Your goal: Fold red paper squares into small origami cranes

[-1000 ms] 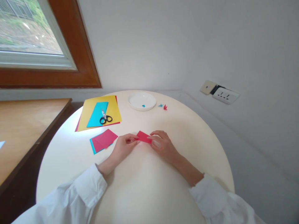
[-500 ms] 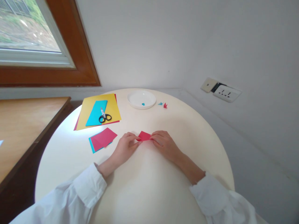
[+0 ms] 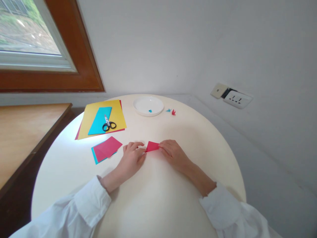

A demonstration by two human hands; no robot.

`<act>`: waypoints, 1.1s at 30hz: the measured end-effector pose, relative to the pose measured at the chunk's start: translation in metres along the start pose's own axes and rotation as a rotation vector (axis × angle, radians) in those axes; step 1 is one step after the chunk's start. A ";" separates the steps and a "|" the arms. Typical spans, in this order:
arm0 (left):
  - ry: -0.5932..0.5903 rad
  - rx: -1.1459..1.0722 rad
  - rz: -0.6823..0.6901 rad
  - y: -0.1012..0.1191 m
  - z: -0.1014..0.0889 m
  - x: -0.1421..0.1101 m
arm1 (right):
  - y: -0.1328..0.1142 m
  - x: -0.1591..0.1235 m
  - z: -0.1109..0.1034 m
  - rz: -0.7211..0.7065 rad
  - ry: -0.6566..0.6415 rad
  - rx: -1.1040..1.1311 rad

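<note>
Between my hands is a small folded piece of red paper [image 3: 152, 146], low over the front middle of the table. My left hand [image 3: 132, 156] pinches its left corner between thumb and index finger, the other fingers lifted a little. On the right corner, my right hand [image 3: 172, 152] has its fingers closed together; their tips cover that part of the paper. Left of my hands lie a pink-red sheet [image 3: 107, 148] and, mostly under it, a blue sheet [image 3: 95, 157].
Scissors [image 3: 108, 124] rest on folded blue paper [image 3: 97, 123] over a yellow sheet [image 3: 85, 122]. Behind my hands stands a white plate [image 3: 141, 112] with a small blue piece. Beside it sit tiny blue [image 3: 168, 110] and red [image 3: 173, 112] folded papers. A wall borders the table [image 3: 158, 205].
My left fingers have lifted and spread slightly at the paper's left corner. The red paper now shows a flatter, straighter lower edge. The whole view has shifted a little.
</note>
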State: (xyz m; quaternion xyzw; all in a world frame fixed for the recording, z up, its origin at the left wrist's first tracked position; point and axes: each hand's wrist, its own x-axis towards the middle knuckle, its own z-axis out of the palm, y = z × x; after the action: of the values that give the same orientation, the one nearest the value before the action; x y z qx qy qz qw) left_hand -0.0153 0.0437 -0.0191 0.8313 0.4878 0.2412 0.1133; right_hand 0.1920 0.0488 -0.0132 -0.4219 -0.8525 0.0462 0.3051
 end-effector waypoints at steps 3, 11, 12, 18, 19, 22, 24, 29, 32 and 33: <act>-0.042 0.022 0.042 0.004 -0.003 -0.001 | -0.004 0.001 -0.003 0.063 -0.052 0.030; -0.139 -0.006 0.147 0.019 -0.009 -0.006 | -0.010 0.001 -0.012 0.283 -0.121 0.146; -0.156 -0.015 0.173 0.021 -0.009 -0.007 | -0.010 0.001 -0.012 0.309 -0.138 0.145; -0.187 -0.004 0.293 0.028 -0.009 -0.019 | -0.007 0.001 -0.010 0.325 -0.203 0.168; -0.194 0.004 0.314 0.029 -0.009 -0.021 | -0.007 0.001 -0.009 0.327 -0.211 0.172; -0.222 0.025 0.352 0.031 -0.008 -0.026 | -0.008 0.002 -0.008 0.342 -0.227 0.178; -0.241 0.037 0.370 0.032 -0.007 -0.028 | -0.009 0.003 -0.008 0.356 -0.223 0.172; -0.260 0.090 0.399 0.034 -0.006 -0.032 | -0.010 0.003 -0.007 0.386 -0.213 0.164; -0.248 0.127 0.424 0.034 -0.005 -0.034 | -0.010 0.004 -0.006 0.403 -0.220 0.148; -0.241 0.138 0.431 0.034 -0.004 -0.035 | -0.010 0.004 -0.006 0.409 -0.224 0.142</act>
State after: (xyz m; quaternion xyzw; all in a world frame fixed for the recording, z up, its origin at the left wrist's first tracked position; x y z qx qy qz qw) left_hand -0.0059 -0.0040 -0.0113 0.9445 0.2978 0.1251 0.0598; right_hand 0.1864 0.0441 -0.0036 -0.5555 -0.7725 0.2134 0.2218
